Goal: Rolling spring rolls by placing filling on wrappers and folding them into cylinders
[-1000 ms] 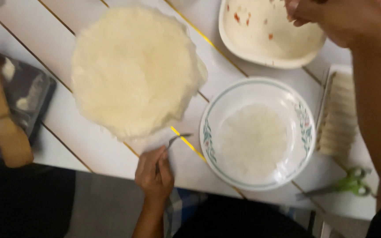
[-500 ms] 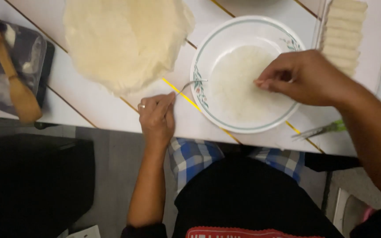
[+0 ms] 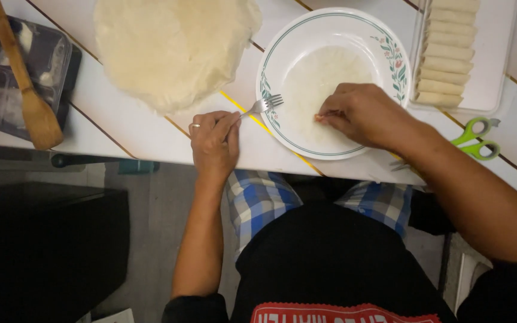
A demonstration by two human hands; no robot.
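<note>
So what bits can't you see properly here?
Head view:
- Under the right hand: what its fingertips pinch on the wrapper in the bowl.
- Fork handle, hidden inside the left hand.
- Wrapper stack, rolls: tops cut off by the edge.

One view only here, from the head camera, and it's looking almost straight down over the person's own chest and lap. The near edge of the white table (image 3: 151,134) runs slightly tilted across the upper half, so the head seems turned a touch. It sits fairly close: both forearms come up from the bottom edge, the left hand (image 3: 213,143) at the table edge, the right hand (image 3: 360,113) over the patterned bowl (image 3: 390,54). The far side of the table is cut off at the top. The floor at left is dark, hard to read
</note>
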